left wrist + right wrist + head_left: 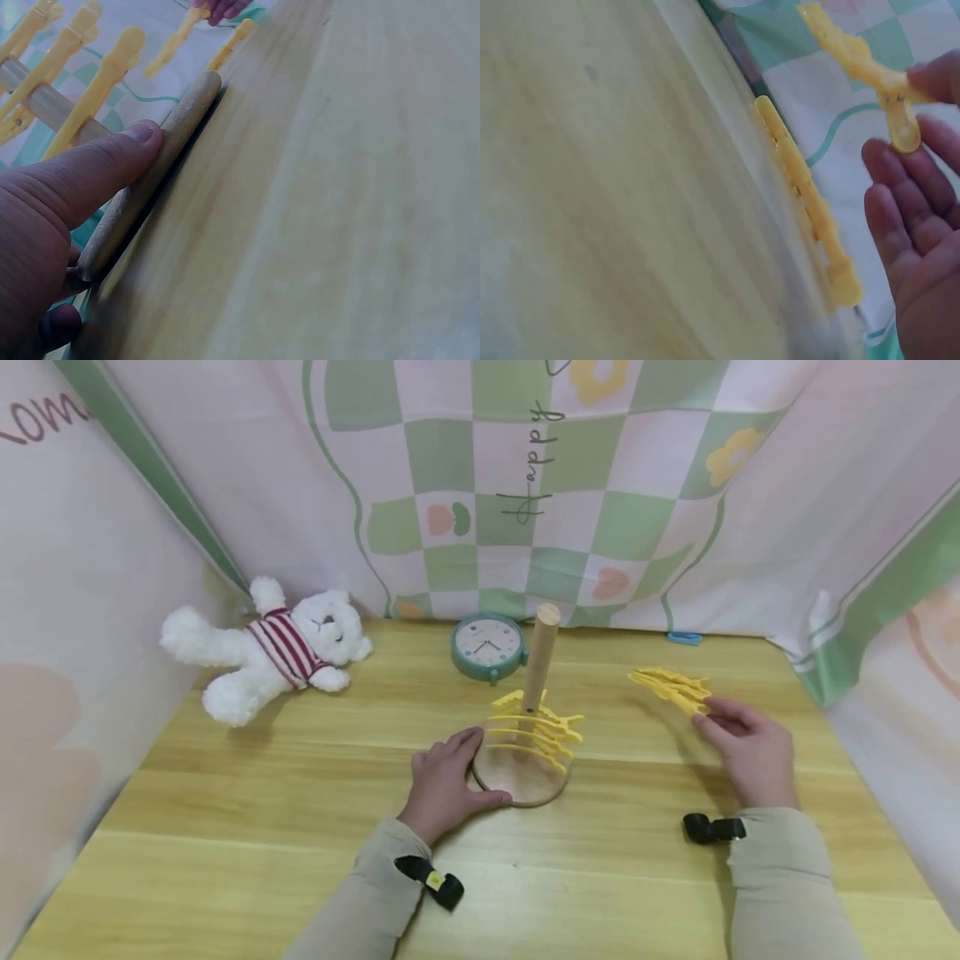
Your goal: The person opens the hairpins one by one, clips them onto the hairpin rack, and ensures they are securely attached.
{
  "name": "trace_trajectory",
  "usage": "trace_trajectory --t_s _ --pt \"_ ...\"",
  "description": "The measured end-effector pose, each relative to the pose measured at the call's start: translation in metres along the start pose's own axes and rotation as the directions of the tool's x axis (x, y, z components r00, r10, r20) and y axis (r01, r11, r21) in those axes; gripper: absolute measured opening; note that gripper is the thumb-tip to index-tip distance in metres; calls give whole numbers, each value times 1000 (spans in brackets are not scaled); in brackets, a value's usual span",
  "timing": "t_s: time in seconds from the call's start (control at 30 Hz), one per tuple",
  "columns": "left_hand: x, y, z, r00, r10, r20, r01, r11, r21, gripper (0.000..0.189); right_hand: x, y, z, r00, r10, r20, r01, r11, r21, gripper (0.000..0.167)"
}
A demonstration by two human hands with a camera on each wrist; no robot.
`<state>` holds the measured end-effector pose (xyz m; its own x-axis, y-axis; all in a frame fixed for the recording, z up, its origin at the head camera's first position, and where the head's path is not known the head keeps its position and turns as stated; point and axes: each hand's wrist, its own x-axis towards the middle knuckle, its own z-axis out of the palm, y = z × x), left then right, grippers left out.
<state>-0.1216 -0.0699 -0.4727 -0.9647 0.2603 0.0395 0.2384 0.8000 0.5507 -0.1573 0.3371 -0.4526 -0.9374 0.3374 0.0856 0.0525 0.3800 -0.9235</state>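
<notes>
A wooden stand has a round base (525,783) and an upright post (542,652). Several yellow plastic clips (534,735) hang on the lower part of the post, one above another. My left hand (444,783) grips the base at its left and near rim, the thumb (139,146) along the edge. Out to the right, my right hand (750,747) pinches the end of another yellow clip (847,52) between thumb and fingers. A further yellow clip (810,202) lies on the table close under it.
Behind the stand is a round green clock (489,647). A white teddy bear (281,647) in a striped shirt lies at the back left. A small blue item (684,637) lies by the curtain (570,560) at the table's (262,810) back edge.
</notes>
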Motion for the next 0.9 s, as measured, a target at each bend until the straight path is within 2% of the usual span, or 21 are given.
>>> trace_trajectory --t_s 0.1,0.37,0.6,0.73,0.9 --pt "0 -1 1 1000 -1 -3 1 1000 -3 107 -4 -10 4 999 -39 4 39 999 17 42" --pt "0 -1 2 1000 1 -7 -1 1000 -5 107 -16 -37 4 990 -131 58 133 990 -35 38" --pt "0 0 1 1000 -1 -8 1 1000 -1 106 -29 -65 4 974 -212 77 220 968 -122 33" --pt "0 1 0 1000 -4 -4 4 1000 -7 106 -37 -80 6 959 -263 105 274 954 -117 29" --pt "0 1 0 1000 -5 -3 5 1000 -12 106 -45 -93 9 925 -354 135 367 926 -89 21"
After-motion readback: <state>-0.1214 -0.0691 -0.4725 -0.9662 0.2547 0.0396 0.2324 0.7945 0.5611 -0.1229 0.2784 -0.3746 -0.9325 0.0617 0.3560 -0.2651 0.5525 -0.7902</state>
